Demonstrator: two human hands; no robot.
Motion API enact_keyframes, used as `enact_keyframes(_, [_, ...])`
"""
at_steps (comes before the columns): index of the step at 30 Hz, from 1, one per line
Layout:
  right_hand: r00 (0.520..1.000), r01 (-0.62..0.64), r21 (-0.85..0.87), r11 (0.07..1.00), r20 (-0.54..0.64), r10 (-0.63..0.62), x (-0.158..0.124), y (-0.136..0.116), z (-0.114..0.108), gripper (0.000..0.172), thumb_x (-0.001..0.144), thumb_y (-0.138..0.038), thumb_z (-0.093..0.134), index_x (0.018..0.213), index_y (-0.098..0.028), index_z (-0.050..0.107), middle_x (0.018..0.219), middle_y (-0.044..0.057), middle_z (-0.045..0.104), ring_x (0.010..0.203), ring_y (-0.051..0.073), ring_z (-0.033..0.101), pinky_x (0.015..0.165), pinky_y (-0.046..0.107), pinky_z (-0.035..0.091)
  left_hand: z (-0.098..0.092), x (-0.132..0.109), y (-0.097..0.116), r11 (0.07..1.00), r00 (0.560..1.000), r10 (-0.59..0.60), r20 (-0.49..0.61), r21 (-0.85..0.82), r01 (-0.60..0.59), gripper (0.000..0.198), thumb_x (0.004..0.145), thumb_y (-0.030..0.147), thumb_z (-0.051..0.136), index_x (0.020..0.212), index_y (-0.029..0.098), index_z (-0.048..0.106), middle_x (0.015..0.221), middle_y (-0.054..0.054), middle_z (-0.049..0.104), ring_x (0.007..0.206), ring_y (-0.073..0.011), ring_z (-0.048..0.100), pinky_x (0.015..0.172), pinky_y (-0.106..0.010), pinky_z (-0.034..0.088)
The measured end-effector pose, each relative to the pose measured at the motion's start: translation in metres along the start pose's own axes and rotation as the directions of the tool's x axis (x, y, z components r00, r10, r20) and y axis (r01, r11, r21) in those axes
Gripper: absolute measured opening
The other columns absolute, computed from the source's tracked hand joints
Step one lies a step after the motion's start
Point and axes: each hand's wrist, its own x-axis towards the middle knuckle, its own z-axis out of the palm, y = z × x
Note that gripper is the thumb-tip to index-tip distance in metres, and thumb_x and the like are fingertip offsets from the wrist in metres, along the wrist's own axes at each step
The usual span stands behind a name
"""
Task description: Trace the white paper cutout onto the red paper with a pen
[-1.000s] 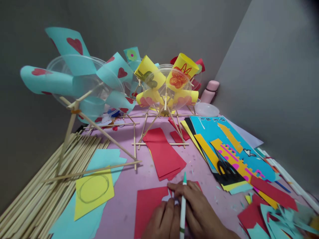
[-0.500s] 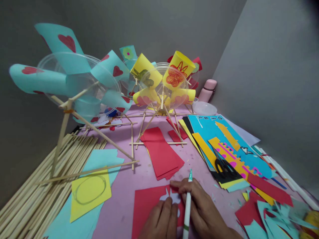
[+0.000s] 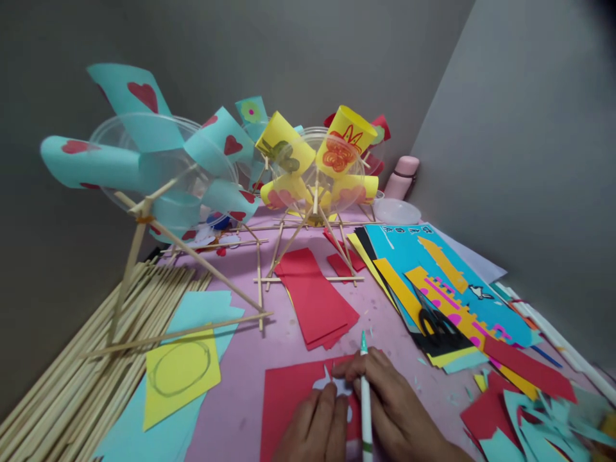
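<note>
A sheet of red paper (image 3: 279, 404) lies on the table in front of me, with a small pale lilac paper cutout (image 3: 321, 383) on top of it. My left hand (image 3: 315, 427) rests with its fingers flat and side by side on the cutout, pressing it against the sheet. A white marker (image 3: 366, 410) is held in my right hand (image 3: 397, 404), its teal end pointing up and away from me. The fingertips of this hand touch the cutout's upper right part. Both hands hide much of the cutout's outline.
Pinwheel-like wheels with blue (image 3: 163, 128) and yellow paper blades (image 3: 346, 138) stand behind on stick frames. Wooden sticks (image 3: 62, 378) and a yellow square (image 3: 183, 372) lie left. Red strips (image 3: 317, 301) are ahead. Scissors (image 3: 436, 327), coloured sheets (image 3: 481, 256) and paper scraps (image 3: 529, 417) lie right.
The whole view has shifted slightly, so things appear a little lower and further right. Both hands stay at the cutout, and the marker tilts slightly differently.
</note>
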Motion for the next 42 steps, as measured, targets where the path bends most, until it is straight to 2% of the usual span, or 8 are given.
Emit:
enact_keyframes(5, [1.000, 0.000, -0.008, 1.000, -0.027, -0.001, 0.004, -0.004, 0.000, 0.030, 0.083, -0.002, 0.036, 0.101, -0.024, 0.048, 0.105, 0.005, 0.067, 0.092, 0.019, 0.059, 0.078, 0.033, 0.048, -0.005, 0.004, -0.003, 0.996, 0.995, 0.091, 0.042, 0.003, -0.092, 0.038, 0.097, 0.017, 0.025, 0.109, 0.015, 0.061, 0.096, -0.003, 0.072, 0.089, -0.0167, 0.064, 0.086, -0.025, 0.047])
enact_keyframes(11, [0.996, 0.079, -0.080, 0.994, 0.051, -0.075, 0.007, -0.007, 0.001, 0.041, 0.079, -0.003, 0.039, 0.112, -0.023, 0.052, 0.097, 0.006, 0.069, 0.088, 0.022, 0.059, 0.075, 0.035, 0.047, -0.003, 0.002, -0.003, 0.997, 0.997, 0.074, 0.032, -0.016, -0.073, 0.039, 0.097, 0.025, 0.026, 0.107, 0.013, 0.062, 0.099, -0.006, 0.072, 0.091, -0.0194, 0.065, 0.084, -0.028, 0.049])
enact_keyframes(15, [0.996, -0.015, 0.123, 0.992, -0.084, 0.026, 0.001, -0.004, -0.001, 0.026, 0.087, -0.007, 0.037, 0.099, -0.025, 0.050, 0.098, 0.004, 0.066, 0.091, 0.019, 0.059, 0.080, 0.033, 0.046, -0.009, 0.008, -0.005, 0.996, 0.995, 0.087, 0.056, -0.015, -0.086, 0.038, 0.098, 0.031, 0.029, 0.105, 0.014, 0.061, 0.096, -0.005, 0.073, 0.088, -0.0181, 0.066, 0.079, -0.026, 0.051])
enact_keyframes(19, [0.997, -0.052, 0.061, 0.997, -0.050, 0.055, -0.002, -0.004, -0.004, 0.022, 0.085, -0.008, 0.043, 0.093, -0.023, 0.057, 0.080, 0.002, 0.064, 0.078, 0.018, 0.057, 0.071, 0.031, 0.043, -0.015, 0.017, -0.007, 0.995, 0.995, 0.076, 0.060, -0.069, -0.071, 0.041, 0.099, 0.029, 0.023, 0.101, 0.013, 0.061, 0.093, -0.007, 0.073, 0.084, -0.0182, 0.067, 0.075, -0.026, 0.054])
enact_keyframes(23, [0.993, -0.120, -0.022, 0.993, -0.005, 0.120, 0.000, -0.006, -0.004, 0.013, 0.078, -0.011, 0.057, 0.086, -0.022, 0.057, 0.082, 0.002, 0.065, 0.081, 0.020, 0.056, 0.071, 0.032, 0.043, -0.019, 0.021, -0.015, 0.961, 0.993, -0.001, 0.120, -0.274, 0.034, 0.033, 0.095, 0.013, 0.027, 0.108, 0.013, 0.057, 0.095, -0.007, 0.071, 0.086, -0.0163, 0.068, 0.074, -0.025, 0.056])
enact_keyframes(27, [0.993, -0.115, -0.051, 0.992, 0.004, 0.115, 0.000, -0.006, -0.003, 0.020, 0.075, -0.008, 0.059, 0.089, -0.022, 0.056, 0.086, 0.002, 0.065, 0.083, 0.020, 0.054, 0.073, 0.032, 0.042, -0.028, 0.031, -0.023, 0.826, 0.957, -0.152, 0.249, -0.499, 0.261, 0.030, 0.089, 0.009, 0.037, 0.112, 0.018, 0.054, 0.097, -0.005, 0.070, 0.087, -0.0133, 0.067, 0.073, -0.021, 0.057])
enact_keyframes(36, [0.989, -0.139, -0.019, 0.990, 0.044, 0.140, 0.000, -0.006, -0.006, 0.024, 0.073, -0.005, 0.059, 0.089, -0.021, 0.055, 0.087, 0.003, 0.065, 0.084, 0.021, 0.054, 0.073, 0.034, 0.042, -0.040, 0.040, -0.030, 0.644, 0.858, -0.250, 0.449, -0.585, 0.493, 0.028, 0.089, 0.011, 0.046, 0.110, 0.027, 0.055, 0.099, 0.002, 0.067, 0.090, -0.0097, 0.065, 0.076, -0.019, 0.055])
enact_keyframes(42, [0.986, -0.158, -0.010, 0.987, 0.046, 0.158, 0.000, -0.005, -0.005, 0.028, 0.069, -0.002, 0.060, 0.090, -0.021, 0.056, 0.089, 0.004, 0.065, 0.086, 0.022, 0.055, 0.074, 0.034, 0.043, -0.050, 0.029, -0.037, 0.844, 0.956, -0.182, 0.231, -0.463, 0.273, 0.028, 0.090, 0.011, 0.048, 0.116, 0.019, 0.055, 0.108, -0.006, 0.060, 0.103, -0.0137, 0.057, 0.087, -0.024, 0.050])
